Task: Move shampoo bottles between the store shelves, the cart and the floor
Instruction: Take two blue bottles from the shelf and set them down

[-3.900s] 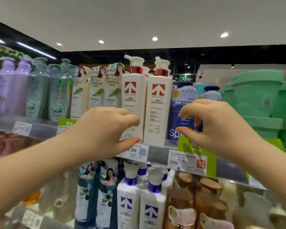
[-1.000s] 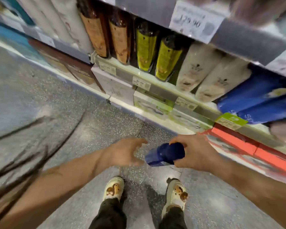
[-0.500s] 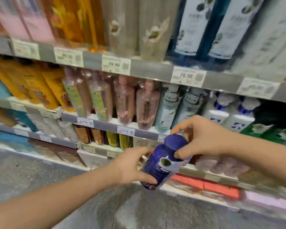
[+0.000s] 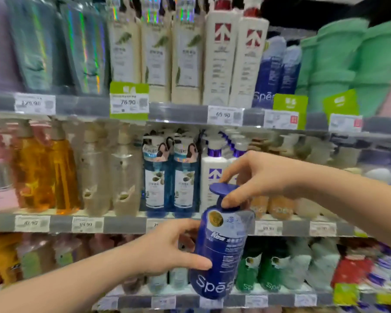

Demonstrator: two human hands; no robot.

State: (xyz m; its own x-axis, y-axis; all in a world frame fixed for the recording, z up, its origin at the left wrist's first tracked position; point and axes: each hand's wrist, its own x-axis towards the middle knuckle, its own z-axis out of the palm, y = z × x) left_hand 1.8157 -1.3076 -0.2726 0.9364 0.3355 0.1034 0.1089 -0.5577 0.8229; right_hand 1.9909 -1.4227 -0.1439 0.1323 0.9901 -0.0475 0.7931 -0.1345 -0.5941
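The store shelves (image 4: 181, 114) fill the whole view in several tiers, each fronted by a grey rail with price tags. On the top tier a row of white bottles (image 4: 221, 59) with red arrow marks stands just beside two dark blue bottles (image 4: 269, 71), with green tubs (image 4: 334, 64) further right. The view is blurred, so whether a free slot waits there cannot be told.

In front of the lower tiers, off every shelf and in the air, is the task's blue shampoo bottle (image 4: 221, 251), roughly upright and leaning slightly. The left hand (image 4: 165, 247) grips its body from the side, thumb across the front and fingers curled behind. The right hand (image 4: 257, 177) pinches the neck just under the pump cap (image 4: 221, 188), thumb in front and forefinger over the top.

The step in hand looks like carrying one bottle to a place on the shelves; since its label matches the blue pair above, the top tier is the likely target. The next move would call for lifting it upright over the rail and price tags, then setting its base down beside its twins without knocking the white bottles.
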